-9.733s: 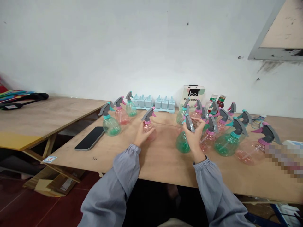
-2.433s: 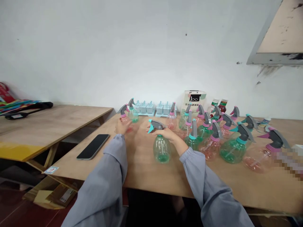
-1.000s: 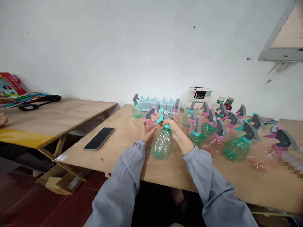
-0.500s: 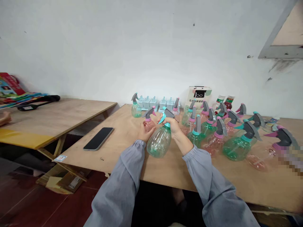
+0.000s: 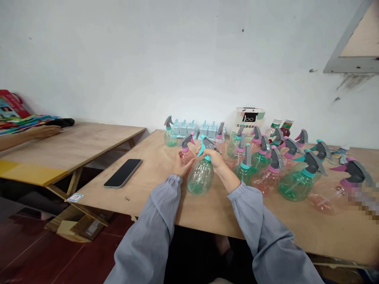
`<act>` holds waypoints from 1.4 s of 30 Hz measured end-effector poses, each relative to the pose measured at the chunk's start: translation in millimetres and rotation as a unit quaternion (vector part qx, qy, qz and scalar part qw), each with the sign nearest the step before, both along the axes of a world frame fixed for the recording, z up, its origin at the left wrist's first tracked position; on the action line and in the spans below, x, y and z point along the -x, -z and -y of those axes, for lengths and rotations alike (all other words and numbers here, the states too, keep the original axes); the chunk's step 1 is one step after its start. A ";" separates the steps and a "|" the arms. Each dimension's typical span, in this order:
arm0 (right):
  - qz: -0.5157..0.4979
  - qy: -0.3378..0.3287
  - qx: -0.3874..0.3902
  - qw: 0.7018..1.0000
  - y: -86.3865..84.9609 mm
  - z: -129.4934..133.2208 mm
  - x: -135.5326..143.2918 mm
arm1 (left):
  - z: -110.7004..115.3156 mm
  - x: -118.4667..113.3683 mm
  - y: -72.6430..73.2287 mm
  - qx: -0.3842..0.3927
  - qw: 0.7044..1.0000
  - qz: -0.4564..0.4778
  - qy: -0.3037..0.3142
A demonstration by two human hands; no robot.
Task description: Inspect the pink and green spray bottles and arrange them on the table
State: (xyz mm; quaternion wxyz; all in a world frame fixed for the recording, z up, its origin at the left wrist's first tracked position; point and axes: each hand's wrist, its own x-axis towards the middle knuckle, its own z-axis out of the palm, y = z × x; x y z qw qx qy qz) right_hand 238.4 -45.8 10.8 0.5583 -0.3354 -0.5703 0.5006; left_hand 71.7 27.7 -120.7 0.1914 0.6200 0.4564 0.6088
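Observation:
My right hand [image 5: 214, 158] is closed around the neck and trigger head of a clear green spray bottle [image 5: 200, 177] with a turquoise collar and nozzle. This bottle stands nearly upright in front of me, tilted only slightly. Just behind and to its left is a pink spray bottle [image 5: 186, 156] with a grey and pink head. My left hand [image 5: 179, 167] curls round the lower part of that pink bottle, its thumb at the side close to the green one. Several more pink and green spray bottles [image 5: 296, 184] crowd the table to the right of my right hand.
A phone [image 5: 123, 173] lies at the left of my table [image 5: 154, 157]. Along the wall stand a green spray bottle [image 5: 170, 136], light-blue moulds [image 5: 184, 129] and a printed box [image 5: 249, 123]. Another person's hand [image 5: 49, 131] rests at a black item on the neighbouring table [image 5: 97, 138].
The green bottle in my right hand has swung from a lean to nearly upright, its base shifting right. My left hand stays put. The other person's hand has reached farther over their table.

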 end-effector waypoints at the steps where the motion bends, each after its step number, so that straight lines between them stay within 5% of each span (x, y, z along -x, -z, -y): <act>1: 0.006 -0.003 -0.013 1.000 0.1 -0.2 -0.5 | 0.5 0.2 -0.3 0.006 1.000 -0.001 -0.006; 10: 0.091 0.240 -0.214 0.943 27.3 -18.0 -11.0 | 7.7 -1.9 -9.9 0.025 0.998 -0.015 -0.051; 16: 0.146 0.366 -0.217 0.893 55.3 -35.7 -29.3 | 8.9 -1.6 -11.4 0.042 0.998 -0.015 -0.054; 22: 0.224 0.429 -0.230 0.844 102.2 -45.4 -36.6 | 8.5 -2.2 -10.0 0.036 0.998 -0.014 -0.054; 30: 0.309 0.452 -0.210 0.810 125.0 -56.2 -33.9 | 13.0 -2.9 -12.7 0.047 0.998 -0.012 -0.042; 37: 0.289 0.424 -0.172 0.841 123.3 -58.6 -32.6 | 17.4 -9.4 -11.2 0.053 0.997 0.012 -0.062; 42: 0.279 0.363 -0.206 0.865 118.6 -22.5 -21.6 | 23.6 -15.4 -8.3 0.038 0.999 0.006 -0.027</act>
